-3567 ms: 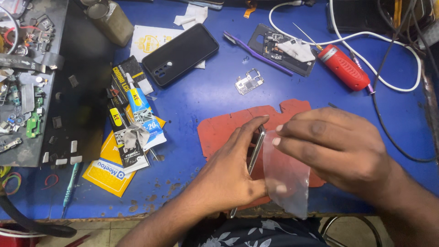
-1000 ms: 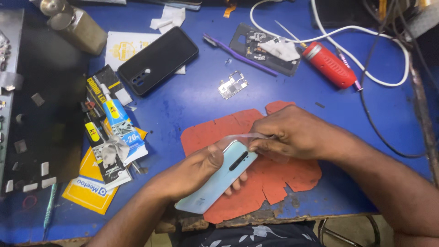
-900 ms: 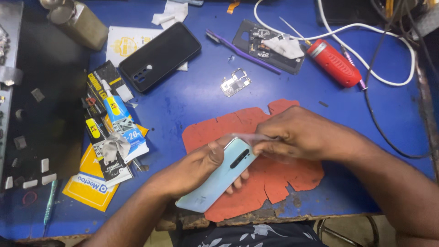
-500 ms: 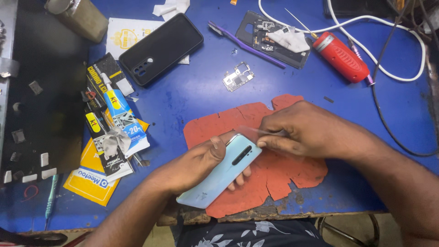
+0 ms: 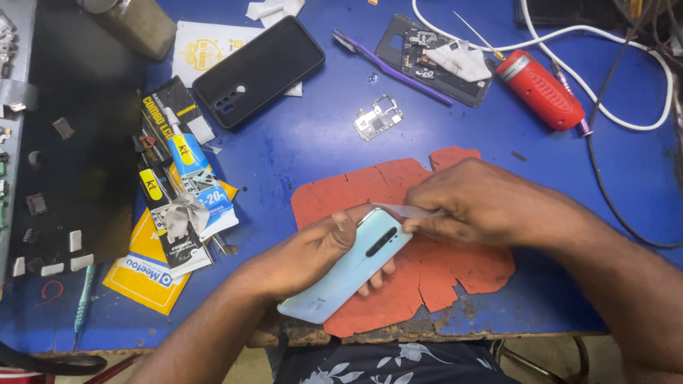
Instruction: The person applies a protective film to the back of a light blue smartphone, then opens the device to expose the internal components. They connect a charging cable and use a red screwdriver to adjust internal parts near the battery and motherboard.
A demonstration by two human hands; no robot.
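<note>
Both my hands on a pale mint phone over the red mat, working its top edge.

My left hand wraps the pale mint-green smartphone, back up, tilted above the torn red-orange rubber mat at the near edge of the blue counter. My right hand pinches a thin clear plastic pry card, its tip touching the phone's top corner. Left of the mat: glue tubes and yellow packets. Farther back: small metal circuit frame, black cased phone lying face down, purple brush, opened dark phone body, red cylindrical tool with white cable.
</note>
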